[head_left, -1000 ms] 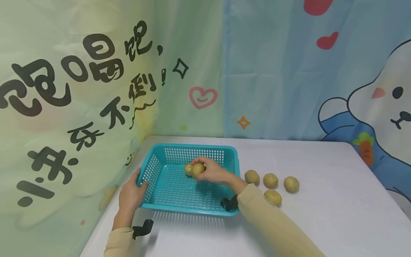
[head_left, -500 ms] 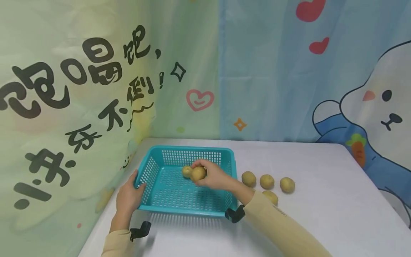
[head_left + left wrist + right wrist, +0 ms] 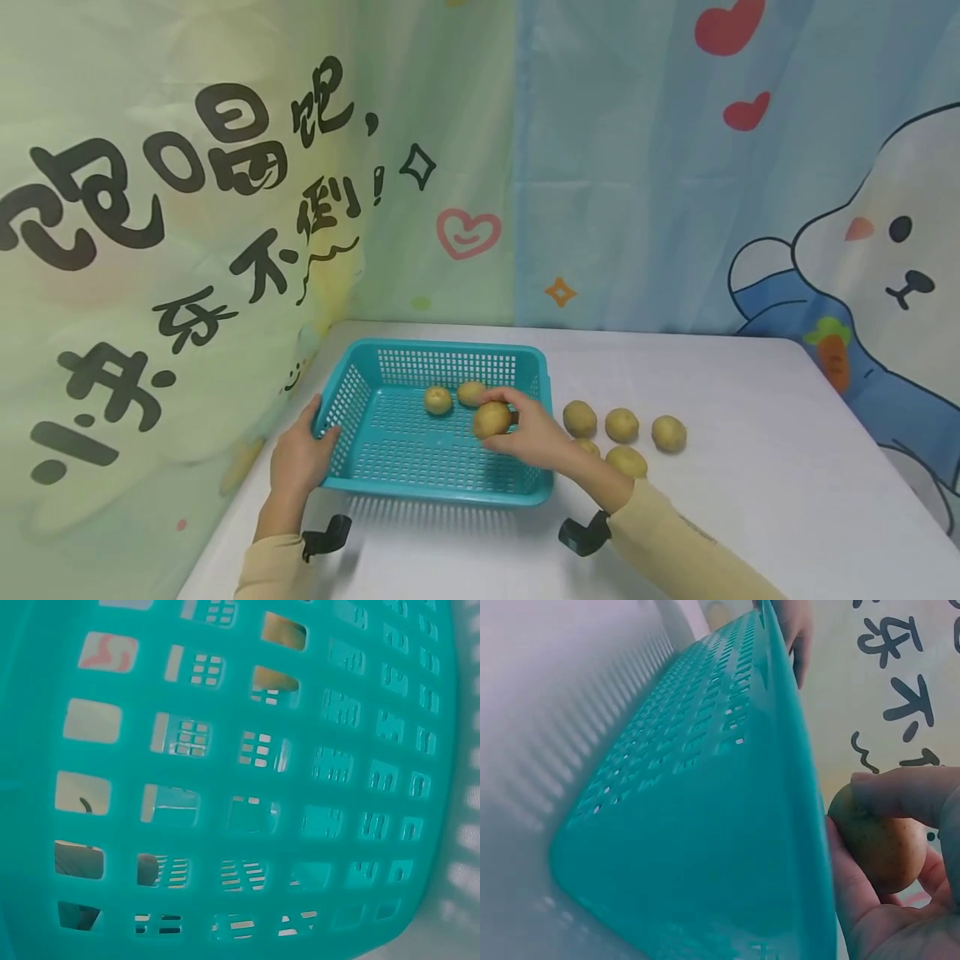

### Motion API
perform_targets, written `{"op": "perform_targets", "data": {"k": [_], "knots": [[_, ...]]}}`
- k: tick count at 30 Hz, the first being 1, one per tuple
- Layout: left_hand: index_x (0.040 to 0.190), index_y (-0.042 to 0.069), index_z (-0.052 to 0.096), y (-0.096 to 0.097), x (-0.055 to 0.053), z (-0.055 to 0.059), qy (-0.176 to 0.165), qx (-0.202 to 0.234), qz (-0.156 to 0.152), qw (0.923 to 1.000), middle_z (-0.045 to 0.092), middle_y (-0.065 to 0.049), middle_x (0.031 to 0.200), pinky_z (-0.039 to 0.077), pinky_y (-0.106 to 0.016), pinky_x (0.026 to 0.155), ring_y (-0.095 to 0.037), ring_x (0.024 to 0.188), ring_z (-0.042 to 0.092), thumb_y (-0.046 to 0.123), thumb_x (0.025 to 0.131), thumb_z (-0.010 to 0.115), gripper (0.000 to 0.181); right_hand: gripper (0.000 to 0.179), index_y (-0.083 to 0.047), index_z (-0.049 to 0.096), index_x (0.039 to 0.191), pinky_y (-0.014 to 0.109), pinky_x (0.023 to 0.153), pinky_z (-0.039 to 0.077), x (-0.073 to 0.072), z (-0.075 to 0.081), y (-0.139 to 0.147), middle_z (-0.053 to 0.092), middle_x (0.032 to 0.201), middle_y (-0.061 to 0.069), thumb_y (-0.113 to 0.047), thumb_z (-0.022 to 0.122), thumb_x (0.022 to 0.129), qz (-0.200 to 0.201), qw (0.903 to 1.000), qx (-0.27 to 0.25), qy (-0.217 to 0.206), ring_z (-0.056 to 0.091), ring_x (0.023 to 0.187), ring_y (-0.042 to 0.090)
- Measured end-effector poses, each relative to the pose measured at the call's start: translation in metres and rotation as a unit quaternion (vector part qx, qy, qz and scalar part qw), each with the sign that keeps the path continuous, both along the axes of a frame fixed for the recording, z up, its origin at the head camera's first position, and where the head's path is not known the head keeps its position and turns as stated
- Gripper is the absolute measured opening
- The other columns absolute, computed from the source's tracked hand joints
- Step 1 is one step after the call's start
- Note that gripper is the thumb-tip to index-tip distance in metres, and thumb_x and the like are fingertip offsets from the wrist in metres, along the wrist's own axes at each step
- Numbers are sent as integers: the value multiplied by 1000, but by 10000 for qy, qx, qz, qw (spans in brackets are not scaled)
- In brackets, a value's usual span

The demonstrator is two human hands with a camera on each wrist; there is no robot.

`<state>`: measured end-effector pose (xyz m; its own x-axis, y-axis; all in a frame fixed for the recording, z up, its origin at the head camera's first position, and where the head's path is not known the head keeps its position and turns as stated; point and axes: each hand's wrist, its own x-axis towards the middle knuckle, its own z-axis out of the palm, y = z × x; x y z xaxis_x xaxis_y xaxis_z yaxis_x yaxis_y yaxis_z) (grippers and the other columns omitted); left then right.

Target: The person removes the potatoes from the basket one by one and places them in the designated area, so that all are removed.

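My left hand (image 3: 298, 454) holds the left side of a turquoise plastic basket (image 3: 442, 498), its thumb over the rim. With thumb and fingers my right hand (image 3: 534, 435) grips a potato (image 3: 491, 421) above the basket's right half; the right wrist view shows this potato (image 3: 881, 844) pinched beside the rim. Two more potatoes lie in the basket, one at the middle (image 3: 438, 400) and one behind the held potato (image 3: 472, 393). The left wrist view is filled by the basket's slotted wall (image 3: 225, 769), with a bit of potato (image 3: 285, 631) showing through the holes.
Several potatoes (image 3: 622, 425) lie on the white table (image 3: 750, 467) right of the basket, one partly behind the right forearm. Printed curtains (image 3: 622, 208) stand at the back and left. Each wrist carries a small black camera (image 3: 585, 533).
My right hand has moved right and toward me with the potato. A second potato in the basket now shows behind it. My left hand stays on the basket, which has not visibly shifted.
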<state>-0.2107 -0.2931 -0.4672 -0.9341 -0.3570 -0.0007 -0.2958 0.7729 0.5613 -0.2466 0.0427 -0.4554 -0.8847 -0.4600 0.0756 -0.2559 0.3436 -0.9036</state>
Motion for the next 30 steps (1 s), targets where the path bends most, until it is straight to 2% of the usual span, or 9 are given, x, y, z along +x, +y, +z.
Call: {"op": "perform_targets", "data": {"k": [6,10,14,20,25,30], "knots": [[154,7,29,-2,-1,0,15,-40,-80,10000,44,-31,142,41,-39,64,-36,89,57,26,97,57,66,50,-13,57,126,33,73,53,7,6,17,55,132,11,-6,76,81,-197,9991,-351,-142,60,97,26],[153,7,29,-3,-2,0,35,-79,-79,9999,45,-31,141,41,-38,63,-36,90,58,25,97,57,66,52,-8,55,129,34,77,53,9,7,26,55,130,12,-3,75,81,-308,9978,-550,-200,59,99,28],[153,7,29,-1,-1,0,6,-71,-44,10000,44,-31,142,43,-41,67,-38,94,58,25,97,57,65,54,-8,54,131,36,79,53,12,4,34,52,132,14,-3,75,82,-462,9974,-527,-162,60,103,30],[154,7,29,-1,-1,-1,10,-49,-29,10000,44,-31,143,41,-37,63,-37,91,58,23,98,54,63,56,-9,54,132,40,88,52,21,-5,50,50,135,14,-6,76,82,-990,9941,-449,-30,58,116,35],[153,6,29,-3,-2,-3,98,-129,-44,9999,44,-31,142,43,-41,66,-38,93,59,22,100,48,58,57,-11,50,134,32,88,51,30,-10,66,45,139,13,-7,75,84,-1307,9882,-681,-412,54,120,34],[153,6,30,-5,-3,-4,126,-88,-62,9999,45,-31,142,42,-38,62,-37,91,59,22,101,44,56,59,-10,49,136,25,86,50,38,-16,85,42,143,13,-10,76,83,-1459,9848,-713,-612,54,120,33]]}}
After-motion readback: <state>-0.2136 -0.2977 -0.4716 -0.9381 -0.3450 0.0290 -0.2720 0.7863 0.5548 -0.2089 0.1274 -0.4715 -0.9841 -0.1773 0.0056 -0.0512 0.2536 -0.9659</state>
